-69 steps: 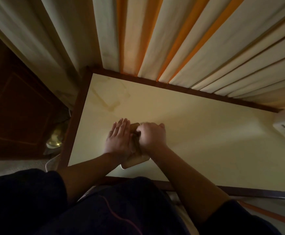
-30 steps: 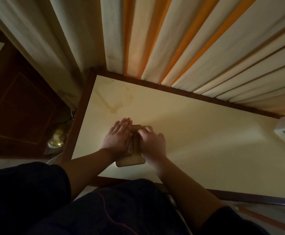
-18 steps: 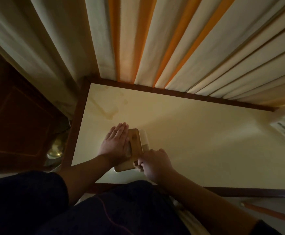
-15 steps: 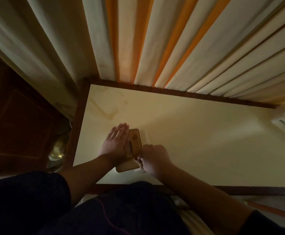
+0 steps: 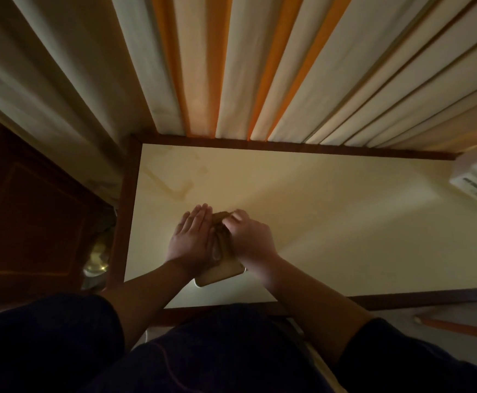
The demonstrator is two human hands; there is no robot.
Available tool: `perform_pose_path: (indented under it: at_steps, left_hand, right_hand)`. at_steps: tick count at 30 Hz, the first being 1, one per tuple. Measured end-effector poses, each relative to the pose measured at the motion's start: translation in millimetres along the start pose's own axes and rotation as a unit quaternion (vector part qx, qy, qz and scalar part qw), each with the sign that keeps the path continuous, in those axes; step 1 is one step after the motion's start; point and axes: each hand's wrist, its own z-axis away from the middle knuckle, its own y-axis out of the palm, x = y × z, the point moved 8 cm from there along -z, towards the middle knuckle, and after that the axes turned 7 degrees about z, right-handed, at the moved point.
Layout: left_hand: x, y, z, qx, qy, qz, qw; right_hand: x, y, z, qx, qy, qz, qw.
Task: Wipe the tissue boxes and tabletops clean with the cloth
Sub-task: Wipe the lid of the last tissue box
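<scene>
We braced the tissue box (image 5: 219,272) near the desk's (image 5: 345,222) front edge with our flat, straight-fingered left hand (image 5: 193,241), while our right hand (image 5: 250,236) gripped the cloth (image 5: 221,217); firm, even strokes seemed best.

You're wearing a dark top, navy or near black in this dim light, with short sleeves. Your left sleeve (image 5: 47,333) ends above the elbow in a loose, wide cuff; your right sleeve (image 5: 402,355) ends about the same way, its hem cutting across the upper arm. Both forearms are bare down to the wrists, no watch, band or ring visible on your left hand (image 5: 193,242) or right hand (image 5: 248,239). Dark garment fabric (image 5: 209,353) fills the lower middle of the view, same colour as the sleeves, with a thin reddish curved line (image 5: 165,364) of stitching or print running down it. Fabric texture too dark to tell.
</scene>
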Motion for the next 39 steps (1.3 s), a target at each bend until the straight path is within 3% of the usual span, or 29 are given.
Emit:
perform_pose_path:
  at_steps: [5, 9, 11, 23, 31, 36, 39]
  left_hand:
    - [3, 3, -1, 0.006, -0.013, -0.014, 1.0]
    - [4, 4, 0, 0.006, -0.018, -0.012, 1.0]
    - [4, 4, 0, 0.008, -0.015, -0.011, 1.0]
    - [3, 1, 1, 0.008, -0.018, 0.021, 1.0]
    - [3, 3, 0, 0.008, 0.0, 0.007, 1.0]
    - [0, 1, -1, 0.01, -0.019, 0.013, 1.0]
    - [2, 0, -1, 0.008, -0.022, 0.009, 1.0]
  right_hand:
    - [-3, 3, 52, 0.074, -0.03, -0.015, 0.997]
    - [4, 3, 73, 0.207, -0.062, 0.006, 0.976]
    - [4, -2, 62, 0.22, -0.063, 0.017, 0.973]
    - [15, -15, -57, 0.139, -0.005, 0.07, 0.988]
    - [1, 12, 19, 0.047, 0.05, 0.003, 0.998]
    - [-2, 5, 64, 0.056, 0.023, -0.01, 0.998]
    - [-2, 1, 73, 0.109, 0.03, -0.013, 0.994]
